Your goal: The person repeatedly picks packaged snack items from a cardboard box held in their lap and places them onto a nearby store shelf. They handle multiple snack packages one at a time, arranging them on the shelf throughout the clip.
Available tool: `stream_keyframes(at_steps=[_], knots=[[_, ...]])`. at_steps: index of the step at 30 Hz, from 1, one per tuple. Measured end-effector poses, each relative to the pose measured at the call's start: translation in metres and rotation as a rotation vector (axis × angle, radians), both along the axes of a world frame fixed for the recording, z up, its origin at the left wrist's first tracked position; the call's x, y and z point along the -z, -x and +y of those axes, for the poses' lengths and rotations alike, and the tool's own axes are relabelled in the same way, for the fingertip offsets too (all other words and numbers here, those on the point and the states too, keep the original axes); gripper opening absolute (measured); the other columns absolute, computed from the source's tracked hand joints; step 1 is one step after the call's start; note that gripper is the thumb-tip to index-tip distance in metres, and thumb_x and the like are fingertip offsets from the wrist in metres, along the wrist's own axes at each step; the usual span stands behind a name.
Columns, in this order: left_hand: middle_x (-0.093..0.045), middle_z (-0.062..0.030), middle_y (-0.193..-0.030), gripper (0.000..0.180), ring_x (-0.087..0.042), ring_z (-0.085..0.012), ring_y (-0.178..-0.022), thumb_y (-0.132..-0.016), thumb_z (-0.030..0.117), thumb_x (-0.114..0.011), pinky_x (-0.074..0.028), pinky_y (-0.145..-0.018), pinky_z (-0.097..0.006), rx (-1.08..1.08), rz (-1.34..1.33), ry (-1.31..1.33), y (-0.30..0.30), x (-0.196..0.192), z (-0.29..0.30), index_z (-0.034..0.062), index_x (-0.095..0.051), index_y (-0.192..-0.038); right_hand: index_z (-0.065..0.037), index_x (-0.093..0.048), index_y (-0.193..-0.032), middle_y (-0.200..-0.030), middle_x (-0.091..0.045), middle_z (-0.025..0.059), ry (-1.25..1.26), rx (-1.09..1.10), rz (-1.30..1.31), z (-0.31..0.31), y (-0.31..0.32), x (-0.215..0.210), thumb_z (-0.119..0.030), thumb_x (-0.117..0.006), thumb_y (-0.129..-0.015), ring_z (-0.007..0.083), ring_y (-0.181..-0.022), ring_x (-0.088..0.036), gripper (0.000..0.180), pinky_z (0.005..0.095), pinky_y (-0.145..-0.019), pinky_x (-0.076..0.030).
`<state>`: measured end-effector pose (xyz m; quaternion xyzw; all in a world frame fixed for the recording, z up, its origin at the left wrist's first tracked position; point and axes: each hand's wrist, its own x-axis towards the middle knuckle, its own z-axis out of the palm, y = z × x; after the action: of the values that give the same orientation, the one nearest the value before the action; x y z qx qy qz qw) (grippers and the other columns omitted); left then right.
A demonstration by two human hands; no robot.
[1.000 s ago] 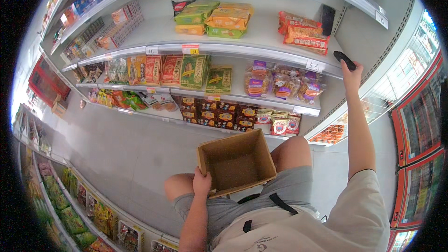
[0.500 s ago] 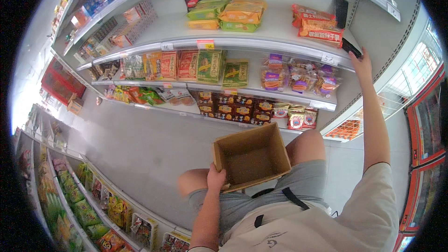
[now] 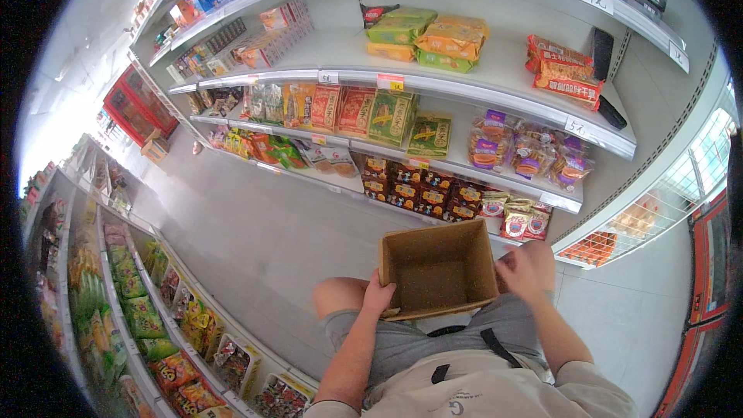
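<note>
An open cardboard box (image 3: pixel 438 311) rests on my lap between my knees, its inside showing bare brown walls. With my left hand (image 3: pixel 378 294) I grip the box's left edge, fingers wrapped round it. Beside the box's right wall, over my right knee, is my right hand (image 3: pixel 520 272); motion smears its fingers, so I cannot tell whether it touches the box. On the shelf ahead, a dark flat object (image 3: pixel 611 113) lies near the front edge, and another dark slab (image 3: pixel 601 53) leans at the back. Red biscuit packs (image 3: pixel 569 81) lie next to them.
Green and orange packs (image 3: pixel 453 37) are stacked on the same shelf (image 3: pixel 325 50). Lower shelves hold bagged cakes (image 3: pixel 489 143), green packets (image 3: pixel 428 135) and dark boxes (image 3: pixel 418 193). Snack bins (image 3: pixel 232 364) line the left; a wire rack (image 3: pixel 642 220) stands to the right.
My right hand has left the dark object at the shelf's front edge and come down beside the box. My left hand keeps its grip. The view has shifted, so the shelves appear further right.
</note>
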<state>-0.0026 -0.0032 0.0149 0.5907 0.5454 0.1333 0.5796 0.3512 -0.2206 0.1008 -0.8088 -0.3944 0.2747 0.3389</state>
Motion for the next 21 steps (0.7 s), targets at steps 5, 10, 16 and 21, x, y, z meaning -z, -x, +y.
stream_keyframes(at_steps=[5, 10, 16, 21], knots=[[-0.065, -0.0086, -0.137, 0.074, -0.063, -0.0242, -0.121, -0.092, 0.004, -0.072, -0.053, -0.1, -0.039, -0.041, -0.164, 0.168, 0.0, 0.002, 0.007, 0.0074, -0.042, -0.16, -0.007, -0.029, -0.165, -0.142, -0.063, 0.0293, -0.22, -0.03, 0.086, 0.003, 0.044, 0.049, -0.013, -0.073, -0.098, 0.0434, -0.132, -0.064, 0.08, 0.0468, -0.112, -0.051], [-0.066, -0.0185, -0.141, 0.08, -0.066, -0.0327, -0.126, -0.094, 0.004, -0.066, -0.052, -0.106, -0.042, 0.012, -0.043, -0.003, 0.004, 0.0, -0.008, 0.0052, -0.033, -0.166, -0.006, -0.02, -0.169, -0.15, -0.058, 0.0262, -0.127, -0.07, 0.255, 0.006, 0.033, 0.058, -0.008, -0.069, -0.098, 0.0379, -0.139, -0.059, 0.086, 0.0422, -0.117, -0.046], [-0.059, -0.0337, -0.149, 0.078, -0.059, -0.0477, -0.138, -0.096, 0.005, -0.057, -0.05, -0.111, -0.048, 0.004, 0.179, -0.271, -0.005, 0.006, -0.01, 0.0049, -0.027, -0.168, -0.006, -0.024, -0.168, -0.151, -0.058, 0.0253, -0.167, 0.009, 0.102, 0.038, 0.037, 0.073, -0.012, -0.069, -0.098, 0.0374, -0.14, -0.058, 0.083, 0.0429, -0.117, -0.045], [-0.063, -0.0293, -0.148, 0.081, -0.061, -0.0466, -0.136, -0.095, 0.002, -0.057, -0.051, -0.11, -0.048, -0.078, 0.072, -0.359, -0.004, -0.001, -0.004, 0.0072, -0.025, -0.17, -0.002, -0.03, -0.165, -0.149, -0.059, 0.0238, -0.079, 0.105, 0.211, 0.061, 0.043, 0.061, -0.014, -0.069, -0.098, 0.0345, -0.14, -0.058, 0.078, 0.0428, -0.118, -0.045]])
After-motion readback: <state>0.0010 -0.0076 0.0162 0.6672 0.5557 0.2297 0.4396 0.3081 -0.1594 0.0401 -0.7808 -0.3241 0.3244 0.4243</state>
